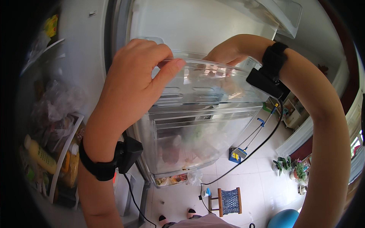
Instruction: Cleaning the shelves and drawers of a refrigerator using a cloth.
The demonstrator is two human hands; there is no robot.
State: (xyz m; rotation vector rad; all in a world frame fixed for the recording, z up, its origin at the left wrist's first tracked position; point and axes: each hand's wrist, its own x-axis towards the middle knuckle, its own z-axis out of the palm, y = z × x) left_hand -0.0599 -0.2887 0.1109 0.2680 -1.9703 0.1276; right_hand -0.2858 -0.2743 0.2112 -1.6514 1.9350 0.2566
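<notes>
My left hand [139, 64] pinches the top rim of a clear plastic refrigerator drawer [176, 81], its thumb on the near side and its fingers curled over the back. My right hand [225, 55] reaches over that rim and down behind the front wall. Its fingers are blurred by the plastic and glare, so whether they grasp anything is unclear. Below is a second clear drawer [188, 148] with bagged food dimly visible inside. Black wrist straps with cabled devices are on both arms.
At left, the refrigerator door [82, 57] carries shelves with a bottle [41, 154] and plastic bags [58, 99]. A low packet [171, 180] lies under the drawers. On the tiled floor are a woven stool [230, 201], a broom [241, 152], potted plants [299, 171] and a blue ball [283, 219].
</notes>
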